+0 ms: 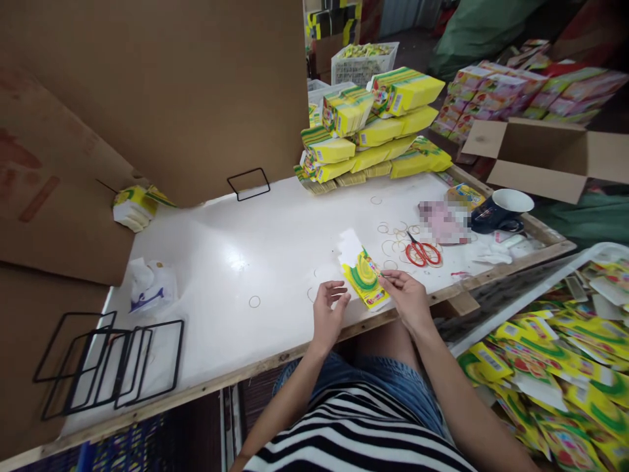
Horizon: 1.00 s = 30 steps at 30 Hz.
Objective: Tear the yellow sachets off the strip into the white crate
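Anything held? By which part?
Right hand holds the yellow-green printed carton by its right edge; left hand is near the opposite edge, contact unclear.

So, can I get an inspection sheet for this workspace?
Surface: white wooden-edged tabletop.
Job's things: yellow carton near the front edge; stacked cartons behind.
Clutter: thin loose bands, red-handled scissors, dark mug, tissue packet, black wire frames.
Hands: right hand holds the carton's right edge; left hand beside it, fingers loosely curled.
Cables: nothing seen.
Surroundings: cardboard panels at left; open cardboard box at right.
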{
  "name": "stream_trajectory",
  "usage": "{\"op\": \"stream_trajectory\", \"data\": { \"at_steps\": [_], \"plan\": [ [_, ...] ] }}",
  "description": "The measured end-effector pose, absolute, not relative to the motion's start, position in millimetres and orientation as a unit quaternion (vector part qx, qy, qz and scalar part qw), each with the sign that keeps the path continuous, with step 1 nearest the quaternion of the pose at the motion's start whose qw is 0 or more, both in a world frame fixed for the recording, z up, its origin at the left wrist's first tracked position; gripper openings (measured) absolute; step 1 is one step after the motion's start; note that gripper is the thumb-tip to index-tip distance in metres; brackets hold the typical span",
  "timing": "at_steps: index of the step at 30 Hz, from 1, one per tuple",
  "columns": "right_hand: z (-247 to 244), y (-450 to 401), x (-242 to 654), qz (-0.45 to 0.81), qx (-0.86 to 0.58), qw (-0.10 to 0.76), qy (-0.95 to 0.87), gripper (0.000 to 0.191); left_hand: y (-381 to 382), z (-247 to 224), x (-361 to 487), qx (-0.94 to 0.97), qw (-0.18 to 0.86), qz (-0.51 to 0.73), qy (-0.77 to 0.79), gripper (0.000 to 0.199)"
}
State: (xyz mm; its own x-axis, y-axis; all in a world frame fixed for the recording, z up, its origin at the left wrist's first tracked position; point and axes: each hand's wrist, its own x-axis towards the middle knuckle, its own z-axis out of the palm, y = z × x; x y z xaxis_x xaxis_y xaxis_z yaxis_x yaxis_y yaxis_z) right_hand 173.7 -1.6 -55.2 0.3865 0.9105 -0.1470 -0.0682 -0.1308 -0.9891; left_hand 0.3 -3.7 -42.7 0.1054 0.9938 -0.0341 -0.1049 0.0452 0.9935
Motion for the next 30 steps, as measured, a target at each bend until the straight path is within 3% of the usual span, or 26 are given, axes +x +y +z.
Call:
{"op": "stream_trajectory", "data": {
  "at_steps": [3, 8, 11, 18, 22, 30],
  "plan": [
    [-45, -9, 159, 0.518, -0.549, 0.602, -0.259, 0.047, 3, -39, 1, 0.459, 0.609, 0.494, 0.418, 0.039],
    [-31, -19, 140, 0.583, -0.514, 0.583, -0.235, 0.044, 6, -27, 1, 0.401, 0.712, 0.475, 0.328, 0.062],
    [-27, -23, 139, 0.586, -0.509, 0.569, -0.272, 0.038, 3, -18, -1, 0.345, 0.767, 0.467, 0.272, 0.061],
    [-31, -27, 141, 0.577, -0.531, 0.528, -0.326, 0.04, 4, -26, -1, 0.327, 0.728, 0.496, 0.343, 0.047],
    [-37, -30, 137, 0.507, -0.578, 0.522, -0.37, 0.038, 6, -32, 0, 0.334, 0.709, 0.496, 0.373, 0.039],
    [-30, -28, 140, 0.43, -0.583, 0.513, -0.461, 0.036, -5, -16, -9, 0.448, 0.632, 0.488, 0.402, 0.067]
  ]
}}
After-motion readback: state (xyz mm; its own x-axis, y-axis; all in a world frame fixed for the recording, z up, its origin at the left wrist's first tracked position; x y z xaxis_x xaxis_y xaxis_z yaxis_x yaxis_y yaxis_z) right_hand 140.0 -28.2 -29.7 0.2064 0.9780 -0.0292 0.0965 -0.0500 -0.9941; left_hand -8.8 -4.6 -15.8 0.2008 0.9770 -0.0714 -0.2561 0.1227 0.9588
